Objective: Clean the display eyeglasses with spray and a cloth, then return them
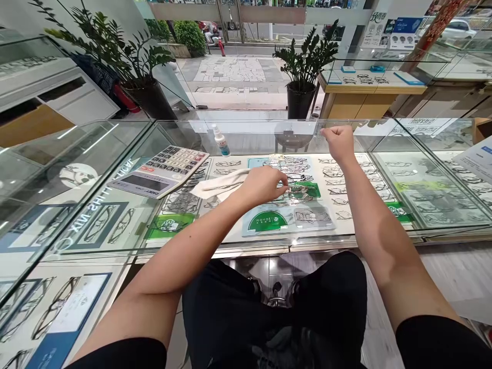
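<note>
My left hand [266,185] is over the middle of the glass counter with its fingers pinched together. They close on a pair of eyeglasses [302,191], whose thin frame is hard to tell from the frames lying under the glass. Raised to the right and farther back, my right hand [340,142] is closed, thumb against curled fingers; whatever its fingertips hold is too small to name. A cream cloth [221,185] lies on the counter beside my left wrist. Behind the cloth stands a small white spray bottle [221,141] with a blue label.
A large calculator [163,169] rests at the left on the glass counter top [253,134]. Under the glass are rows of eyeglasses [338,190] and green cards [268,221]. Beyond the counter stand potted plants [302,92] and another display counter [369,88].
</note>
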A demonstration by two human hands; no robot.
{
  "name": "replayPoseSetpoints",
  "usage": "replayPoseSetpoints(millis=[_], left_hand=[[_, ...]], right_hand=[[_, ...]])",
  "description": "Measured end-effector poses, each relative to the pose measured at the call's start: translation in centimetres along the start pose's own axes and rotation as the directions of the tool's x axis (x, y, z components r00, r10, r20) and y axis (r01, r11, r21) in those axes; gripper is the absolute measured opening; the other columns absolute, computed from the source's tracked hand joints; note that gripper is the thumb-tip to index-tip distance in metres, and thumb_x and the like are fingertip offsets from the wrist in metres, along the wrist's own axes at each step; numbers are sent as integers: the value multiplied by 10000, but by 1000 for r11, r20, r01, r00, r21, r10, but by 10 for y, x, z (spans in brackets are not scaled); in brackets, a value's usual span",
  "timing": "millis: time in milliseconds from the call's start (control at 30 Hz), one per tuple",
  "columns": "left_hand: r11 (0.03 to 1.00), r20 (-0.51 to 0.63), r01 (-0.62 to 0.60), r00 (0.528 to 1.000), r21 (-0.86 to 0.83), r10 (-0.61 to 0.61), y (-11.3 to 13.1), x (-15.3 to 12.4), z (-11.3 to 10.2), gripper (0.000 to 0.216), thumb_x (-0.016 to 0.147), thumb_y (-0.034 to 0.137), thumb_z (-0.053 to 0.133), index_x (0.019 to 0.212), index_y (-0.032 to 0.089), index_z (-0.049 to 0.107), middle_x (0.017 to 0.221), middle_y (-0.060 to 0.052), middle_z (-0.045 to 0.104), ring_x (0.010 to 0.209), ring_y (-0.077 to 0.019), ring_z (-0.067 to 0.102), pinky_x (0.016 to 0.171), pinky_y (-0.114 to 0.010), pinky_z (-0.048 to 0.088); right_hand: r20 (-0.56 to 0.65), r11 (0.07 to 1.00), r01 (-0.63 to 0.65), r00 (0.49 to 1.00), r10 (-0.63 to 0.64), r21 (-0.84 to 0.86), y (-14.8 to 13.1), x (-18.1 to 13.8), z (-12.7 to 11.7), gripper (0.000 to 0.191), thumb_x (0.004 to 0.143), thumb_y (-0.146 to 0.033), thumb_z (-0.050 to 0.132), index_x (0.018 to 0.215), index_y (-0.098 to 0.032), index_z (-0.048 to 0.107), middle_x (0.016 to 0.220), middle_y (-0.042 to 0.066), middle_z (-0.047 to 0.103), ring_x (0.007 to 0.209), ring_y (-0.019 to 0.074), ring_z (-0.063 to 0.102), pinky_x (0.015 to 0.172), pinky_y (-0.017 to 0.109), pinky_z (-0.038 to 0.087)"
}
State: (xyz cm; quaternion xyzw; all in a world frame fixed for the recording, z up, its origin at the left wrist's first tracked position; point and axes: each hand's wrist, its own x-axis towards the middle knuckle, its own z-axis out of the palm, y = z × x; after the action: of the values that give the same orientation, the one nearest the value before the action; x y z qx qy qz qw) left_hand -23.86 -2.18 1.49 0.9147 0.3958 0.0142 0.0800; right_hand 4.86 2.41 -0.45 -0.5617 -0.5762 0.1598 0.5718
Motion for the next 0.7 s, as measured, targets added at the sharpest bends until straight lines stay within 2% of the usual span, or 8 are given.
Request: replayPoseSetpoints(millis=[167,333,467,700], left_hand=[[999,-53,-16,998,-46,14,-3,1,0,294,1034,436,703,1108,262,928,849,-86,824,970,-330,783,783,-373,480],[992,-173,32,983,-126,-53,-14,8,5,286,1048,414,723,1190,252,912,836,-71,807,896,-302,767,781,-365,461],[990,-171,31,984,-140,-55,-19,16,14,266,1038,419,761,1177,257,920,936,-89,844,954,-322,776,805,-373,466],[991,-154,45,986,-123,-64,-19,23,18,275,1055,365,712,1161,234,928,1092,-122,882,1065,-357,789,870,-401,503]], right_hand=[[-22,1000,-2,1000,2,-13,-1,-1,1,612,947,-179,701,555,-268,240,599,-86,162,616,90,152,649,303,411],[-7,1000,5,1000,-5,-6,4,1,4,609,944,-170,694,557,-272,235,608,-87,161,623,89,140,652,309,402],[-60,1000,-6,998,5,-19,10,4,9,619,933,-181,715,568,-278,224,603,-87,141,617,92,131,591,305,315],[-41,999,-23,999,21,-35,10,3,11,624,930,-220,737,560,-280,238,584,-86,164,612,98,130,569,316,229]])
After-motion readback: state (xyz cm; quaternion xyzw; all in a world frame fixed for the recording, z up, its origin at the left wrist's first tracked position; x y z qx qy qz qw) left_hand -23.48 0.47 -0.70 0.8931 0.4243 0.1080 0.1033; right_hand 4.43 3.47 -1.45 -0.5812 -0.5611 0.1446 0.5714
